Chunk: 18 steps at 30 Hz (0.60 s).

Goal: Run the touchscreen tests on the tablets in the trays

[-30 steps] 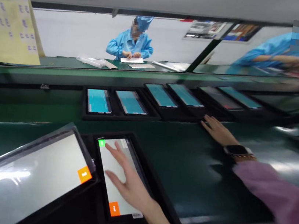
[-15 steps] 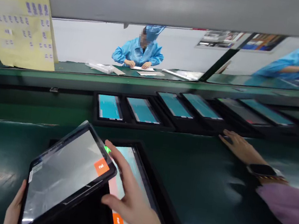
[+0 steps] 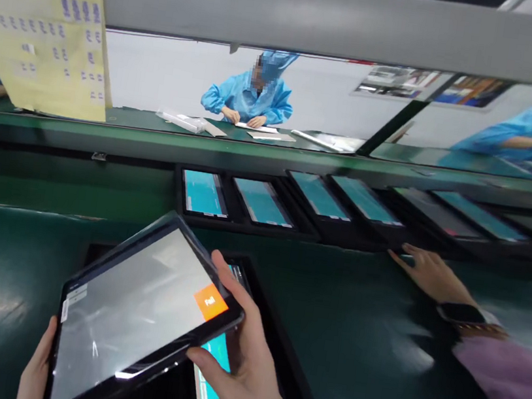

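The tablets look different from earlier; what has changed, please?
The held tablet moved right, hiding part of the lying tablet, and its right corner was taken by the right hand. The lying tablet's visible screen turned from whitish to teal. The left hand kept its grip.

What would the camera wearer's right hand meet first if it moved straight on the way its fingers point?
The tablet: its corner by the orange square sits between the thumb and fingers of the right hand, seemingly touching, though depth is hard to judge.
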### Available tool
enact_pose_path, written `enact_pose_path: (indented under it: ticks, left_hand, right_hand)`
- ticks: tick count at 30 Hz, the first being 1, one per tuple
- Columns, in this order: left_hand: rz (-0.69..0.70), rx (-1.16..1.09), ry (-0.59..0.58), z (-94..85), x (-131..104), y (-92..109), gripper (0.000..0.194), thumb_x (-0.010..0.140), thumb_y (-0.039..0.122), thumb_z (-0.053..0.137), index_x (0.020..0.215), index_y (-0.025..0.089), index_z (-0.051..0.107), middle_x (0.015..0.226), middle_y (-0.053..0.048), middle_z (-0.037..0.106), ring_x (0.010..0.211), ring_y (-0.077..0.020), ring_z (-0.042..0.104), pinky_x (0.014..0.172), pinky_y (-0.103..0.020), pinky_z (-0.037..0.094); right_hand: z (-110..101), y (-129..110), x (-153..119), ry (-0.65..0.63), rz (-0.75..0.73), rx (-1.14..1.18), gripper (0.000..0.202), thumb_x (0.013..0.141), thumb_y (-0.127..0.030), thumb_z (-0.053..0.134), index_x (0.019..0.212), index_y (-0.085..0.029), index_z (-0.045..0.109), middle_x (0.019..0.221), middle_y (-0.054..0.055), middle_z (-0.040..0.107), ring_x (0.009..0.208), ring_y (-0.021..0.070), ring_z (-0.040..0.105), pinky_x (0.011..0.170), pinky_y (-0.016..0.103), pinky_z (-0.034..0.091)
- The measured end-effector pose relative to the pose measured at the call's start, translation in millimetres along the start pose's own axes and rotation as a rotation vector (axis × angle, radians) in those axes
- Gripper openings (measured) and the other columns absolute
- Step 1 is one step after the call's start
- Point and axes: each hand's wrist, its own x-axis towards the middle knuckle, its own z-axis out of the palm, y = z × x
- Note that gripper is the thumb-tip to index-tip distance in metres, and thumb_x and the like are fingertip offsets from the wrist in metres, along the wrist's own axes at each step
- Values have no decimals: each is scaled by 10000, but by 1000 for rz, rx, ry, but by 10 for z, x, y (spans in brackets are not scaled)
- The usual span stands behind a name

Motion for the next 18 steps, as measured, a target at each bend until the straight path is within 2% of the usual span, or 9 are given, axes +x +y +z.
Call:
enact_pose_path:
  ticks: [2,4,6,8,14,18]
  left_hand:
    - [-17,-59,-31,10,-33,-36,400,892,381,603,1223,156,615,895,-75,726,873,-260,701,785,-339,602]
    - [-2,-112,-23,23,-68,-67,429,873,346,633,1257,158,597,919,-81,725,901,-279,696,829,-378,593]
    - [52,-127,22,34,-102,-90,472,859,295,656,1303,170,558,928,-75,725,907,-283,694,847,-395,586]
    - [112,-123,70,40,-131,-109,501,861,265,656,1336,176,525,940,-74,724,908,-287,694,845,-404,584]
    - [87,-115,25,-6,-122,-154,480,855,301,666,1294,134,564,985,-111,716,954,-319,678,851,-425,579]
    - [94,-115,27,-172,-15,-181,546,806,227,701,1325,218,533,1038,-59,711,991,-292,670,827,-379,598]
  right_hand:
    - [-40,-36,-38,5,16,-13,694,897,-399,629,1482,-347,258,1589,53,183,1438,337,195,1124,586,311]
    - [-77,-85,-75,19,60,-31,652,917,-401,591,1484,-346,273,1587,41,191,1433,338,205,1092,558,386]
    - [-93,-138,-104,44,90,-49,593,937,-398,551,1475,-349,306,1582,22,207,1431,342,200,1016,501,492]
    - [-81,-188,-123,75,95,-52,552,952,-387,520,1468,-355,326,1576,9,223,1428,344,208,960,459,540]
    - [-25,-229,-131,98,116,-53,540,969,-354,495,1473,-369,303,1577,9,228,1418,316,261,985,419,523]
    - [-60,-151,-106,1,100,-50,703,935,-413,555,1519,-338,171,1605,36,105,1436,346,194,1065,480,443]
